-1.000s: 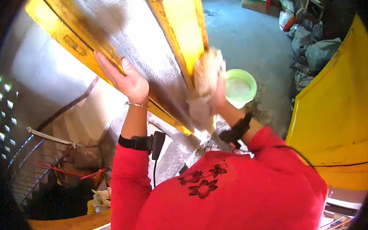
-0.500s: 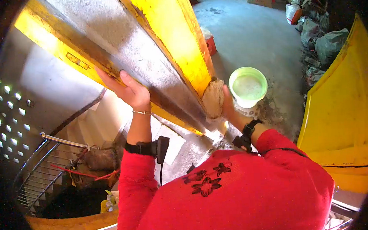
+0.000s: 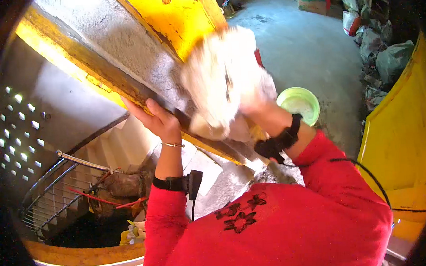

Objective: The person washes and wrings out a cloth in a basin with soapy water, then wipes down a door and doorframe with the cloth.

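Observation:
A pale, crumpled cloth [image 3: 217, 77] is bunched in my right hand [image 3: 255, 104], which is closed on it and blurred by motion. The cloth spreads over the grey inner face and right edge of a worn yellow door frame [image 3: 168, 15], hiding part of both. My left hand [image 3: 157, 121] grips the frame's left yellow edge, thumb on the near side and fingers partly hidden around it. A light green bucket [image 3: 299, 104] stands on the floor just beyond my right wrist.
Down to the left is a stairwell with a metal railing [image 3: 84, 161] and a brown bundle [image 3: 124, 184]. A curved yellow panel [image 3: 401, 147] rises at the right. Filled bags [image 3: 394, 61] line the right wall, and a cardboard box [image 3: 312, 3] sits at the back.
My right hand has moved up and left, and the cloth is now spread out across the frame rather than bunched at its right edge. The left hand stays on the left edge.

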Demonstrator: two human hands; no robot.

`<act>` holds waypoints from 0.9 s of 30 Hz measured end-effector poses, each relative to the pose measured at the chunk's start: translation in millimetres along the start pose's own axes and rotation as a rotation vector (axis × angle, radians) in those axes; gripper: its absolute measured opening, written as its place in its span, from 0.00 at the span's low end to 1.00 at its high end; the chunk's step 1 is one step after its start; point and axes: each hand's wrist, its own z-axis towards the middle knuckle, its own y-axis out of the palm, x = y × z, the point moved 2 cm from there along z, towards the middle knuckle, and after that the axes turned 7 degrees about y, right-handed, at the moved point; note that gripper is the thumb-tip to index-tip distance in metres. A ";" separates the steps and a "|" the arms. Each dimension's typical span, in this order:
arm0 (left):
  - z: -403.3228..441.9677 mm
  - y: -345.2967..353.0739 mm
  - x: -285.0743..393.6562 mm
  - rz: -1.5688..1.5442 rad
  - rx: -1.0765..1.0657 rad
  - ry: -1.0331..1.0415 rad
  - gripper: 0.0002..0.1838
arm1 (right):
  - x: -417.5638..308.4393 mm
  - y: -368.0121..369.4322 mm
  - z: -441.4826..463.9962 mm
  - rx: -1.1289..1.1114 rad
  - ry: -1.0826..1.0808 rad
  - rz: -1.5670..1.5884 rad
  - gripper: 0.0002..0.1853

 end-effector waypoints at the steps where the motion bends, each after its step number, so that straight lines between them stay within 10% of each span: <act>1: -0.2 -0.7 3.3 0.035 -0.002 -0.005 0.31 | 24.7 7.9 -22.6 -0.069 0.114 -0.007 0.17; 10: 0.6 -2.2 10.1 0.136 0.003 -0.014 0.31 | 53.4 2.3 -83.3 -0.277 0.486 0.651 0.12; 13: -0.9 -1.7 3.3 0.157 0.020 -0.048 0.31 | 6.7 -0.1 -12.4 0.193 -0.370 -0.051 0.15; 15: -0.6 -2.1 3.0 0.167 0.028 -0.080 0.31 | -56.6 -29.4 54.4 0.209 -0.425 0.002 0.19; 19: 4.8 -1.0 9.6 0.158 0.017 -0.113 0.30 | -150.0 -60.1 127.4 0.122 0.016 1.112 0.24; 22: 3.8 -1.1 9.0 0.158 0.017 -0.133 0.30 | -96.1 -47.0 121.5 0.233 -0.273 0.499 0.21; 27: 0.8 -0.1 6.3 0.221 0.014 -0.139 0.31 | 27.7 7.1 -17.4 -0.090 0.344 0.847 0.16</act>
